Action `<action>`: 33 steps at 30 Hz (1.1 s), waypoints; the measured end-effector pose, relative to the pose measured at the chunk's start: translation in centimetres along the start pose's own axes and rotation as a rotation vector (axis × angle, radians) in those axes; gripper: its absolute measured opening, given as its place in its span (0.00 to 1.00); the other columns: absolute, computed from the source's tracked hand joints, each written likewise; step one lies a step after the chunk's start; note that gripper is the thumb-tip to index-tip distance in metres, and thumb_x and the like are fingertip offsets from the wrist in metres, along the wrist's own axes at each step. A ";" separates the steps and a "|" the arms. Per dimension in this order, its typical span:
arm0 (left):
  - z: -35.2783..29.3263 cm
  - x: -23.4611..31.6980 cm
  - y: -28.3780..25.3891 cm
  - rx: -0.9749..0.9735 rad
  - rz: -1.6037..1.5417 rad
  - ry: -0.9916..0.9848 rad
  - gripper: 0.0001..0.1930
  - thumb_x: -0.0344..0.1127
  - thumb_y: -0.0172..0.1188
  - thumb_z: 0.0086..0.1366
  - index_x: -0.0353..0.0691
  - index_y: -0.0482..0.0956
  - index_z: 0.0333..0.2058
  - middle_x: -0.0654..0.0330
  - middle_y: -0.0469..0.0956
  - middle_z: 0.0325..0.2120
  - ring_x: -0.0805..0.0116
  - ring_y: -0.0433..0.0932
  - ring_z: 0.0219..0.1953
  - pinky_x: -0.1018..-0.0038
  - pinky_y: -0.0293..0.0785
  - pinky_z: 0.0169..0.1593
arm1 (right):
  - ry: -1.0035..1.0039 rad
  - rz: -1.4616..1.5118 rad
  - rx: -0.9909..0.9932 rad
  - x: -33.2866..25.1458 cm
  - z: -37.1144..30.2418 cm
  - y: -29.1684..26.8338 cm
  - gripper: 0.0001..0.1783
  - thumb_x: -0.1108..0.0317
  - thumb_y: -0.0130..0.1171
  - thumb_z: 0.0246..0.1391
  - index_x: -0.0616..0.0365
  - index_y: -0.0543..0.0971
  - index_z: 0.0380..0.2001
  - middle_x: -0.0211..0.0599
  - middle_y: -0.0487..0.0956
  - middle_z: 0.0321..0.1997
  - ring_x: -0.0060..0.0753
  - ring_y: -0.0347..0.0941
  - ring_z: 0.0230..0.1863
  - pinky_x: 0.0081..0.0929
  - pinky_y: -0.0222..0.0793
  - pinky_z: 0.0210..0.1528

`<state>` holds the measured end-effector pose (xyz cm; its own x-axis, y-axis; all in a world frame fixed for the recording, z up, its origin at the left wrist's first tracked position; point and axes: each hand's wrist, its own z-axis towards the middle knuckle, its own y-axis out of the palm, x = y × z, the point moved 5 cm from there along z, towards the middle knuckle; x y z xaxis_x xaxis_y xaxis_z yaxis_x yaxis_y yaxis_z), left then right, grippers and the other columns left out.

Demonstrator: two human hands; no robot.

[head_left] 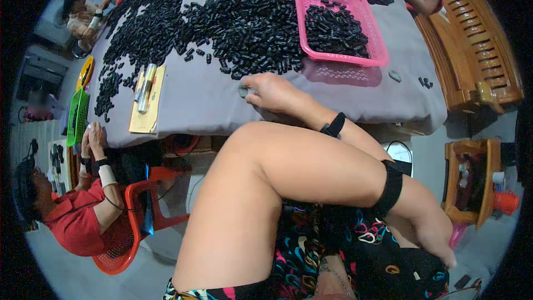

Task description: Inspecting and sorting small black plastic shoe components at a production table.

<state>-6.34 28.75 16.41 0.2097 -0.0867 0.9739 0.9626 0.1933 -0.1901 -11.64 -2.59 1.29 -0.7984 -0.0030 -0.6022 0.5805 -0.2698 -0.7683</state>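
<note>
A grey-clothed worktop (pixel 205 103) carries a broad heap of short black cylinders (pixel 244 30), with a pink perforated basket (pixel 378 39) partly filled with similar pieces. The left hand (pixel 436 236) hangs at lower right; whether it grips anything cannot be told. The right hand (pixel 271 91) pinches narrowly on a small grey rounded piece (pixel 242 90), at the heap's near edge. The step appears to be handling this piece; moving it would call for a steady fingertip hold.
</note>
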 end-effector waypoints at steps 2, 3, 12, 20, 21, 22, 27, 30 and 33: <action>0.6 -0.1 0.8 -0.036 -0.186 0.084 0.36 0.63 0.39 0.63 0.30 0.78 0.37 0.43 0.77 0.37 0.47 0.74 0.43 0.58 0.67 0.45 | 0.043 -0.006 -0.011 0.5 -0.1 -0.1 0.14 0.66 0.56 0.43 0.59 0.76 0.35 0.51 0.78 0.31 0.52 0.75 0.37 0.45 0.70 0.40; 0.4 -0.7 0.8 -0.029 -0.184 0.084 0.36 0.63 0.39 0.63 0.30 0.78 0.37 0.43 0.77 0.37 0.47 0.74 0.43 0.58 0.67 0.45 | 0.037 -0.006 -0.016 0.6 -0.1 -0.1 0.14 0.66 0.56 0.43 0.59 0.76 0.35 0.51 0.78 0.31 0.52 0.75 0.37 0.45 0.70 0.40; -4.4 -8.3 -2.2 0.116 0.189 -0.539 0.38 0.65 0.41 0.61 0.27 0.77 0.40 0.42 0.76 0.40 0.46 0.73 0.45 0.59 0.67 0.49 | 0.086 -0.008 -0.023 0.7 -0.1 0.2 0.19 0.63 0.58 0.44 0.55 0.76 0.42 0.51 0.78 0.36 0.52 0.74 0.40 0.43 0.69 0.43; -4.1 0.2 1.9 0.177 0.186 0.022 0.32 0.61 0.40 0.63 0.35 0.78 0.42 0.43 0.76 0.41 0.45 0.72 0.46 0.59 0.65 0.49 | 0.119 -0.022 -0.037 1.0 -0.4 0.2 0.20 0.61 0.57 0.44 0.54 0.75 0.43 0.51 0.78 0.37 0.52 0.74 0.41 0.43 0.69 0.44; -4.3 -0.1 2.2 0.181 0.188 0.021 0.32 0.61 0.40 0.63 0.35 0.78 0.42 0.43 0.76 0.41 0.45 0.72 0.46 0.59 0.65 0.49 | 0.080 -0.039 -0.008 1.1 -0.5 0.3 0.19 0.62 0.57 0.45 0.55 0.75 0.42 0.51 0.78 0.36 0.52 0.74 0.39 0.41 0.69 0.42; -4.6 -0.4 2.1 0.256 0.220 0.117 0.31 0.61 0.40 0.63 0.37 0.78 0.38 0.46 0.77 0.37 0.45 0.73 0.42 0.58 0.67 0.46 | 0.042 -0.058 0.020 1.2 -0.6 0.3 0.18 0.62 0.58 0.46 0.57 0.75 0.41 0.51 0.77 0.35 0.51 0.74 0.38 0.39 0.69 0.40; -7.1 -3.7 0.7 0.424 0.404 0.173 0.30 0.61 0.41 0.63 0.36 0.78 0.33 0.48 0.78 0.33 0.46 0.74 0.39 0.57 0.68 0.43 | 0.075 -0.027 -0.006 1.1 -0.7 0.1 0.18 0.61 0.57 0.44 0.55 0.76 0.40 0.49 0.78 0.36 0.52 0.74 0.40 0.43 0.69 0.43; -10.4 -4.7 -0.9 0.530 0.547 -0.084 0.29 0.60 0.45 0.61 0.34 0.77 0.34 0.47 0.77 0.37 0.47 0.73 0.42 0.58 0.68 0.45 | 0.051 -0.032 0.011 0.9 -0.5 0.1 0.17 0.61 0.57 0.44 0.56 0.76 0.38 0.50 0.78 0.35 0.52 0.74 0.39 0.43 0.69 0.42; -13.6 -5.5 -2.1 0.716 0.737 -0.178 0.27 0.57 0.48 0.60 0.35 0.77 0.36 0.49 0.77 0.36 0.48 0.74 0.41 0.58 0.68 0.46 | 0.027 -0.018 0.024 1.0 -0.9 0.2 0.16 0.62 0.58 0.46 0.58 0.75 0.38 0.50 0.77 0.34 0.52 0.74 0.38 0.41 0.68 0.40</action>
<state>-7.16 15.49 9.78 0.6196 0.4219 0.6619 0.2672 0.6795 -0.6833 -12.23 -1.75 0.33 -0.8037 0.0277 -0.5944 0.5620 -0.2926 -0.7736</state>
